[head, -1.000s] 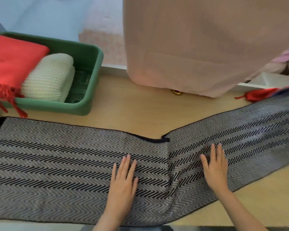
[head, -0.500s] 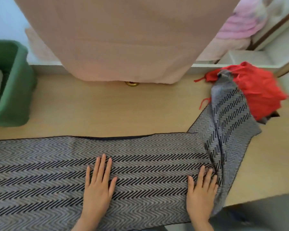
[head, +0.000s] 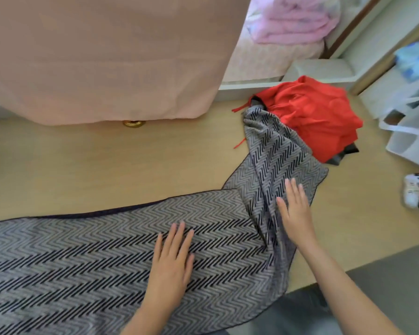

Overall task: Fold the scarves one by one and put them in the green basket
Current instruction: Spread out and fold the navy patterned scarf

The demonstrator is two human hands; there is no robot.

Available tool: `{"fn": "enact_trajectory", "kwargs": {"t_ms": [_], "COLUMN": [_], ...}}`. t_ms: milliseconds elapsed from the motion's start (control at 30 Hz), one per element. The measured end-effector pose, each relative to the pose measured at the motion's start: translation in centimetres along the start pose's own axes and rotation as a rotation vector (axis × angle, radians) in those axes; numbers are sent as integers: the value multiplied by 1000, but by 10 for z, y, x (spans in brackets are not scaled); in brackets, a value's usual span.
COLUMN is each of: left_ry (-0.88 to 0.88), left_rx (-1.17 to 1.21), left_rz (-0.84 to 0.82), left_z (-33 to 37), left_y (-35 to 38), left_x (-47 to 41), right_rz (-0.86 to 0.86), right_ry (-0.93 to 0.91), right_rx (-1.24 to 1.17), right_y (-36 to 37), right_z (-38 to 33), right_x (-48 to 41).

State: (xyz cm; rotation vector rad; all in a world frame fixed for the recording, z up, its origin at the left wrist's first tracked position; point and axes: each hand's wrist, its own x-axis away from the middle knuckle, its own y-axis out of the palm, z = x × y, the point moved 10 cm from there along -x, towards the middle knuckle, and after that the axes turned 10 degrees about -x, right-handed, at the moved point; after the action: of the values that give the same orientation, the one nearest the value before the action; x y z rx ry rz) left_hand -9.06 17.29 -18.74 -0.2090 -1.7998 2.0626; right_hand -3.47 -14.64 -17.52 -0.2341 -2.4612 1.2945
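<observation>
I see a wooden counter [head: 107, 165] carrying a long grey zigzag scarf [head: 82, 250].
Its rumpled right end touches a crumpled red scarf [head: 317, 117]; my left hand [head: 172, 259] and right hand [head: 295, 211] press flat on it, each grip apart, fingers straight.

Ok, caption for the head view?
Left hand and right hand flat on the herringbone scarf; red scarf heaped beyond.
</observation>
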Motion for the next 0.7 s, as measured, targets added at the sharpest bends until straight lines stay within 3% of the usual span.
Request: {"fn": "enact_trajectory", "kwargs": {"t_ms": [133, 267, 433, 567, 700], "left_ry": [80, 49, 75, -49, -64], "left_rx": [-47, -82, -119, -66, -21], "left_rz": [-72, -90, -84, -94, -76], "left_z": [66, 73, 70, 74, 109], "left_y": [15, 26, 26, 16, 5], "left_x": [-33, -38, -37, -49, -72], "right_rz": [-85, 94, 183, 240, 378], "right_ry": [18, 137, 323, 372, 192], "right_rx": [228, 199, 212, 227, 5], "right_y": [0, -26, -36, -51, -89], "right_z": [38, 88, 142, 148, 109], "right_x": [-10, 27, 86, 103, 94]}}
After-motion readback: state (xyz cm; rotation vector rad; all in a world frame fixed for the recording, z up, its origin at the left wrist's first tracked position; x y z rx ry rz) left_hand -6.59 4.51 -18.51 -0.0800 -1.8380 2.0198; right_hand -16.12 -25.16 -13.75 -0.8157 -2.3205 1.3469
